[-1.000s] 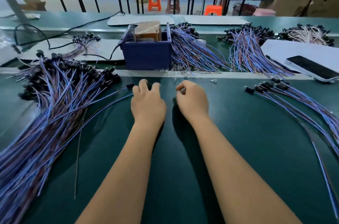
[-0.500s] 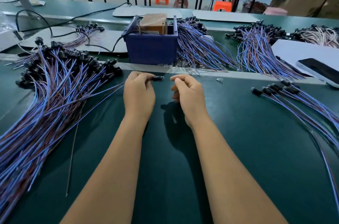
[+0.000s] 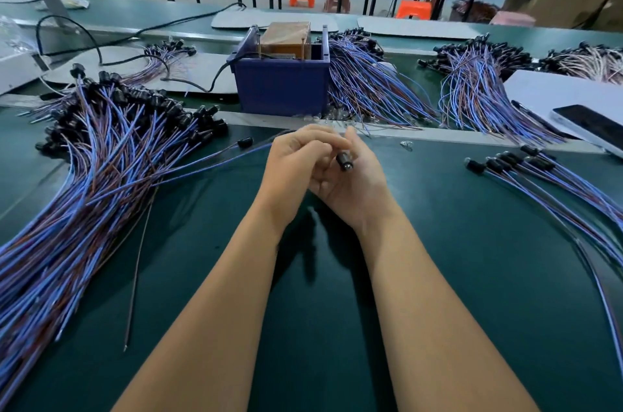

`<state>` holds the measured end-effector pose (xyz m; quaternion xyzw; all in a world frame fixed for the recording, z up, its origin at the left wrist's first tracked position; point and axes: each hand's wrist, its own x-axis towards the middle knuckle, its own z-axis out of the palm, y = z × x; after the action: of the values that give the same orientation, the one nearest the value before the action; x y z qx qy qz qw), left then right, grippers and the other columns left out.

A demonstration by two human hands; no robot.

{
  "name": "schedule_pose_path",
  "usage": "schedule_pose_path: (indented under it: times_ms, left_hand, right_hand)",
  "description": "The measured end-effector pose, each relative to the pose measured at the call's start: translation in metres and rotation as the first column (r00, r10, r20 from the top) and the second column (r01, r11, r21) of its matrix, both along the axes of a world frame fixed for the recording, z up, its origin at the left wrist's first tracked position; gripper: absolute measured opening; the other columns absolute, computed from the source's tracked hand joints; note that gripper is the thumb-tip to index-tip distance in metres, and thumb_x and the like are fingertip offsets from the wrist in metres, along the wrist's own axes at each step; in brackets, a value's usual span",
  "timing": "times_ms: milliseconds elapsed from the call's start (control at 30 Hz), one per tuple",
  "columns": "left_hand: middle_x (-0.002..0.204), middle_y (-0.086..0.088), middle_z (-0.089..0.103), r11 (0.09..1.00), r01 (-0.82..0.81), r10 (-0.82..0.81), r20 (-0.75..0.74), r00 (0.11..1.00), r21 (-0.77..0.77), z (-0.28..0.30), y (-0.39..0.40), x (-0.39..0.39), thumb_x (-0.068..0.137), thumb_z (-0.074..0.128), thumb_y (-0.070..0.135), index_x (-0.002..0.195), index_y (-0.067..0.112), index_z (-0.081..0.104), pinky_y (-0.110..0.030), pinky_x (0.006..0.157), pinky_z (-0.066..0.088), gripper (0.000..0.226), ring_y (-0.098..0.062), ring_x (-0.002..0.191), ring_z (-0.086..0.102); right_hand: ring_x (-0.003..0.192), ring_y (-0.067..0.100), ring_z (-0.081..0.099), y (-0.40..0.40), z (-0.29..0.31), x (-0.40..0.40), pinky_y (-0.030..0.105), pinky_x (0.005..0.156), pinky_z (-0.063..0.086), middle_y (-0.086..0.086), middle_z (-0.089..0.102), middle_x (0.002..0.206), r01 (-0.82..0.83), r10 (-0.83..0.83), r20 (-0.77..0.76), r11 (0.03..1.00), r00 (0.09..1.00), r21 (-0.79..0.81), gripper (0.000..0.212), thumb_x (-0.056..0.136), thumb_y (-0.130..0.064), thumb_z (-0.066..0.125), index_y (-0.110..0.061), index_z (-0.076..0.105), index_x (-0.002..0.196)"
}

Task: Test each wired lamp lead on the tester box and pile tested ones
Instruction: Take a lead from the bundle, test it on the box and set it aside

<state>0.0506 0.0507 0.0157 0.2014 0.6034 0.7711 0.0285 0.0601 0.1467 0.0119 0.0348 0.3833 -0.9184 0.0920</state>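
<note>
My two hands meet at the table's middle, just in front of the blue tester box (image 3: 281,86). My left hand (image 3: 293,172) grips a lamp lead whose black socket (image 3: 344,160) sticks out to the right, its blue and brown wire (image 3: 219,160) trailing off to the left. My right hand (image 3: 354,185) lies under and against the socket with its fingers curled around it. A big pile of leads (image 3: 84,175) with black sockets covers the left of the table. A small row of leads (image 3: 539,175) lies at the right.
More lead bundles (image 3: 371,84) lie behind the metal strip beside the box, others (image 3: 478,88) further right. A phone (image 3: 593,126) rests on a white sheet at the right edge. A black cable (image 3: 209,84) runs into the box. One loose brown wire (image 3: 135,276) lies near my left forearm.
My left hand lifted a lead from the pile's edge and carried its socket rightwards. My right hand turned palm up and closed in under the socket. The hands now touch.
</note>
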Motion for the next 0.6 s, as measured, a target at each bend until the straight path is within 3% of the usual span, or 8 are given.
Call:
schedule_pose_path:
  times_ms: [67, 133, 267, 333, 467, 600]
  left_hand:
    - [0.077, -0.008, 0.065, 0.987, 0.155, -0.158, 0.066, 0.985, 0.041, -0.002, -0.005, -0.003, 0.077, 0.046, 0.014, 0.060, 0.010, 0.071, -0.029, 0.063, 0.044, 0.030, -0.026, 0.073, 0.055]
    - [0.068, -0.007, 0.063, 0.972, 0.225, -0.213, 0.144, 0.966, -0.071, -0.005, -0.007, -0.006, 0.079, 0.043, 0.025, 0.051, 0.013, 0.067, -0.030, 0.069, 0.045, 0.038, -0.021, 0.070, 0.057]
    - [0.064, -0.004, 0.064, 0.932, 0.256, -0.213, 0.185, 0.959, -0.257, -0.010, -0.004, -0.006, 0.079, 0.049, 0.030, 0.046, 0.015, 0.064, -0.029, 0.077, 0.048, 0.039, -0.017, 0.071, 0.059]
    - [0.061, -0.004, 0.064, 0.950, 0.200, -0.161, 0.174, 0.971, -0.238, -0.010, -0.004, -0.006, 0.083, 0.050, 0.028, 0.044, 0.015, 0.062, -0.025, 0.070, 0.050, 0.042, -0.015, 0.066, 0.059]
    - [0.060, -0.003, 0.066, 0.978, -0.089, 0.135, 0.247, 0.960, -0.189, -0.007, -0.008, -0.012, 0.094, 0.040, 0.022, 0.047, 0.017, 0.064, -0.026, 0.059, 0.046, 0.053, -0.015, 0.060, 0.059]
    - [0.076, 0.001, 0.072, 0.969, -0.233, 0.248, 0.352, 0.902, -0.085, -0.006, -0.015, -0.019, 0.100, 0.039, 0.022, 0.081, 0.014, 0.072, -0.022, 0.058, 0.053, 0.039, -0.013, 0.069, 0.064]
  right_hand:
    - [0.083, 0.021, 0.066, 0.002, 0.000, -0.003, 0.031, 0.074, 0.053, 0.013, 0.069, 0.088, 0.052, -0.051, -0.011, 0.999, 0.999, 0.011, 0.054, 0.106, -0.038, 0.023, -0.005, 0.064, 0.100]
    - [0.087, 0.022, 0.069, 0.006, 0.000, -0.006, 0.032, 0.077, 0.054, 0.013, 0.073, 0.093, 0.091, -0.089, -0.025, 0.994, 0.996, 0.055, 0.047, 0.107, -0.033, 0.023, -0.002, 0.059, 0.110]
    - [0.069, 0.018, 0.068, 0.007, -0.003, -0.006, 0.027, 0.063, 0.056, 0.002, 0.068, 0.067, 0.166, -0.164, -0.034, 0.981, 0.986, 0.099, 0.032, 0.105, -0.027, 0.034, -0.009, 0.060, 0.103]
    - [0.058, 0.016, 0.064, 0.008, -0.003, -0.006, 0.026, 0.058, 0.052, 0.000, 0.065, 0.062, 0.231, -0.222, -0.090, 0.967, 0.971, 0.106, 0.028, 0.104, -0.026, 0.037, -0.010, 0.060, 0.102]
    - [0.053, 0.008, 0.055, 0.015, -0.004, -0.005, 0.020, 0.055, 0.044, -0.006, 0.061, 0.062, 0.326, -0.304, -0.159, 0.935, 0.939, 0.136, 0.026, 0.103, -0.021, 0.041, -0.013, 0.064, 0.095]
    - [0.046, 0.006, 0.044, 0.014, -0.006, -0.005, 0.018, 0.045, 0.035, -0.005, 0.053, 0.055, 0.290, -0.254, -0.176, 0.932, 0.951, 0.219, 0.024, 0.101, -0.014, 0.046, -0.010, 0.067, 0.091]
